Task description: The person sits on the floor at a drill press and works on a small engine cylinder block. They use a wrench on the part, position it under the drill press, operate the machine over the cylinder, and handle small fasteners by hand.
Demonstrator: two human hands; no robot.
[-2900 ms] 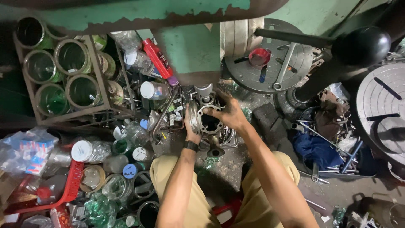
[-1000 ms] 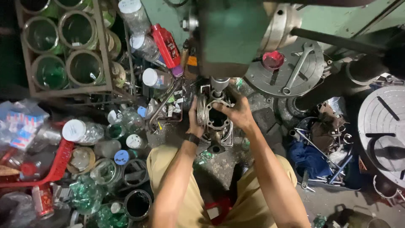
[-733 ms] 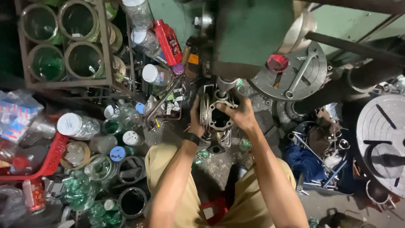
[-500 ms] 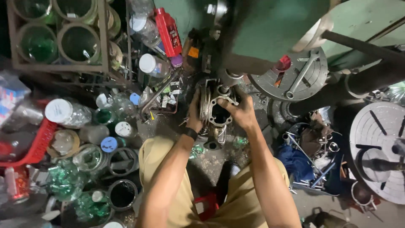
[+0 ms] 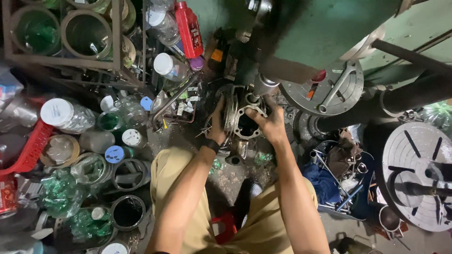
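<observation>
Head camera looks straight down, and both hands are on a grey metal engine cylinder sitting directly beneath the steel spindle of a green machine. Left hand is pressed against the cylinder's finned left side, fingers curled around it, a dark band on the wrist just below. Right hand clamps the cylinder's right edge, its fingers hooked over the top rim right beside the round dark bore, so both hands are closed on the part. Take the cylinder as the landmark: up and to its left lies a red plastic bottle, and beside that a clear bottle with a white cap. Further left of the cylinder, a rack of green-tinted jars fills the corner, and below that a scatter of bottles and lids spreads across the floor, with a red plastic basket at the far left edge. To the right of the cylinder sits a round grey metal plate with a wrench lying on it, and well beyond that a large slotted disc. Below the cylinder, the person's tan trousers frame a small red stool.
</observation>
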